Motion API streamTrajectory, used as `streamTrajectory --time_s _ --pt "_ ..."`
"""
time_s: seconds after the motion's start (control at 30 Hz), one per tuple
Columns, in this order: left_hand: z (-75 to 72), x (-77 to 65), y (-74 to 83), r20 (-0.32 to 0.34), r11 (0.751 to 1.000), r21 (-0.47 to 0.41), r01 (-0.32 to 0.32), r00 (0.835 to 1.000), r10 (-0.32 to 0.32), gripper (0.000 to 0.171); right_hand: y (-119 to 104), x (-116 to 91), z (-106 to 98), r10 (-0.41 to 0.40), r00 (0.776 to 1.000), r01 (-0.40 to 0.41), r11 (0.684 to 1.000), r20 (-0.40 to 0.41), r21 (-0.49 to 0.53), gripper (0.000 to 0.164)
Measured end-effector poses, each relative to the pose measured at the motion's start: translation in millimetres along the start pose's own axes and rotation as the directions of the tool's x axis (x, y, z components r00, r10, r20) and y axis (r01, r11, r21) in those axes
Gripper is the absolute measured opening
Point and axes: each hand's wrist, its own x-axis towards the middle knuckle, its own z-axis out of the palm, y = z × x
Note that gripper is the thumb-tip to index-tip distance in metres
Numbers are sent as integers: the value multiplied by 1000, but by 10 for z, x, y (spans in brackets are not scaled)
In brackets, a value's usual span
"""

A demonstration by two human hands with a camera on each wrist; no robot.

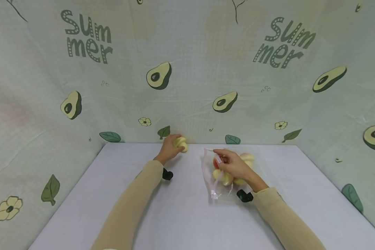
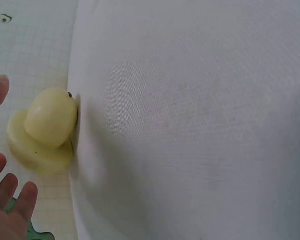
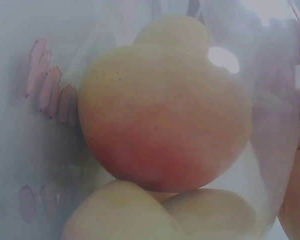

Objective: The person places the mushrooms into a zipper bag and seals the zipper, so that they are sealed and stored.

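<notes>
At the table's back edge, my left hand (image 1: 171,150) reaches over a pale yellow fruit (image 2: 51,119) with a dark stem spot. A second yellow fruit (image 2: 40,157), curved in shape, lies against it. Thumb and fingers are spread to either side of the pair, with gaps showing in the left wrist view. My right hand (image 1: 236,166) pinches the mouth of a clear zip bag (image 1: 208,175) with a pink closure strip. Inside the bag, seen through the film, are several fruits, among them a large peach (image 3: 165,117) with a red blush and pale yellow ones (image 3: 122,212).
A white table (image 1: 187,215) meets a cloth backdrop (image 1: 187,114) printed with avocados, leaves and lettering. Cloth walls also rise at the left and right. Small black wrist cameras (image 1: 167,174) hang under both wrists.
</notes>
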Motion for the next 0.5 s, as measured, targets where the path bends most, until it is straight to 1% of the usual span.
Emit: streamTrajectory --time_s 0.13,0.23,0.3,0.43,0.5 --pt "21 11 3 10 1000 11 13 1000 -13 58 -12 -2 11 1 1000 -2 999 3 32 54" --pt "37 0 13 16 999 15 28 999 -29 58 153 41 21 -1 1000 1 999 -6 39 56" --pt "50 -10 21 22 999 23 39 999 -39 59 161 46 19 4 1000 -4 999 -6 32 56" --pt "81 -26 15 39 997 66 51 998 -53 60 112 38 12 27 1000 -27 999 1 22 55" --pt "95 -28 2 40 995 87 48 998 -52 60 14 8 1 21 1000 -21 999 9 24 54"
